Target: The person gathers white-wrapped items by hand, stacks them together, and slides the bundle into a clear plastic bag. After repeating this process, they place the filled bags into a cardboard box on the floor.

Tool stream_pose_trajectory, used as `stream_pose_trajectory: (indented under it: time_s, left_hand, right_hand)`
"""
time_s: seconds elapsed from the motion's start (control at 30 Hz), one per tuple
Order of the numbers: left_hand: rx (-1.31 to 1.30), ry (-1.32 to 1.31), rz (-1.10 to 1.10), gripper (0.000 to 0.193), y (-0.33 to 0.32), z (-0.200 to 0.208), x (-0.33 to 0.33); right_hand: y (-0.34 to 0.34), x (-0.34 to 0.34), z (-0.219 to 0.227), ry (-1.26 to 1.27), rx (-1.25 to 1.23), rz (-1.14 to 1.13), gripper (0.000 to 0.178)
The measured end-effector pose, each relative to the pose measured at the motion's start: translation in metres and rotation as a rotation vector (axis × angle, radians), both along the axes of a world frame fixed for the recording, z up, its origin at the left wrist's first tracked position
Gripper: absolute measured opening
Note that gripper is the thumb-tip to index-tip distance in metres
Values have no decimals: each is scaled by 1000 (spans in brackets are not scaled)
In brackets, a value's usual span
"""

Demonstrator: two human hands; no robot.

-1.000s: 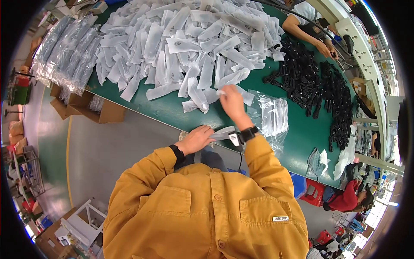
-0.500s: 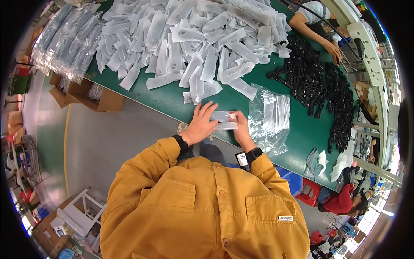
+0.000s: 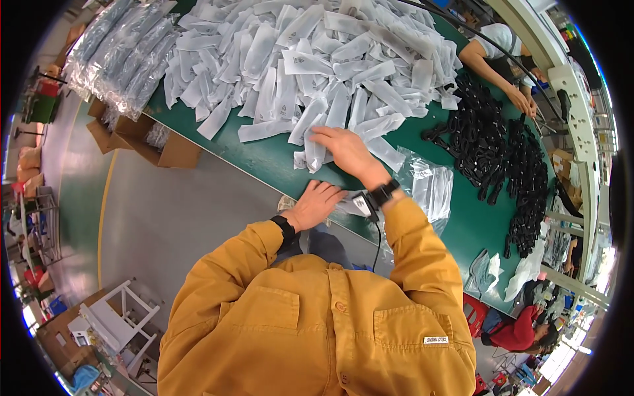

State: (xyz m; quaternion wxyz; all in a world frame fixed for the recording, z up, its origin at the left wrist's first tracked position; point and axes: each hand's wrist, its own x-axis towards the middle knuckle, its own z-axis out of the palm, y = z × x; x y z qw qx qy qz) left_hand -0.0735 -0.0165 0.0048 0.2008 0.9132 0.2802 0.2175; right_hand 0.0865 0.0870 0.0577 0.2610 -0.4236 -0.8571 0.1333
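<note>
My left hand (image 3: 316,204) lies palm down at the near edge of the green table, fingers stretched out. Beside its fingertips, a frosted plastic pouch (image 3: 351,203) lies on the tabletop, partly covered by my right wrist. My right hand (image 3: 350,153) reaches over to the near fringe of a large heap of frosted pouches (image 3: 284,86). Its outstretched fingers touch the top of one pouch (image 3: 316,155) there; the thumb is hidden beneath the hand.
A clear bag of stacked pouches (image 3: 432,188) lies right of my right wrist. Bundled black cables (image 3: 482,138) cover the table's right side, near another person's hands (image 3: 522,102). Clear-wrapped bundles (image 3: 122,53) lie far left, above an open carton (image 3: 155,145).
My right hand has left the pouches near my left hand and moved up and left to the heap. The left hand has shifted slightly right and down, its fingers now flatter.
</note>
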Motion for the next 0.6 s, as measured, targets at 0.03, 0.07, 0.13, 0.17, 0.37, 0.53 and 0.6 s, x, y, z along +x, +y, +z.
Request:
stream_pose_trajectory:
  time_s: [0.03,0.07,0.13,0.17,0.37,0.53,0.6]
  left_hand:
    - [-11,-6,-1,56,-1,-1,0]
    - [-26,-9,6,56,-3,-1,-3]
    - [-40,-12,21,56,-6,-2,-9]
    - [-66,-32,39,57,-7,-3,-12]
    - [-76,-1,76,59,-11,2,-22]
    - [-66,-33,74,59,-13,-2,-23]
    - [-83,-43,105,59,-11,-4,-21]
  right_hand:
    - [12,-4,-7,-125,6,126,23]
    - [20,-9,-9,-120,8,139,23]
    - [32,-14,-13,-295,-35,158,20]
    - [35,-16,-15,-384,-55,165,19]
    - [23,-2,-15,-297,-119,145,17]
    - [15,3,-29,-224,-276,34,16]
    - [14,11,-40,-190,-334,-27,16]
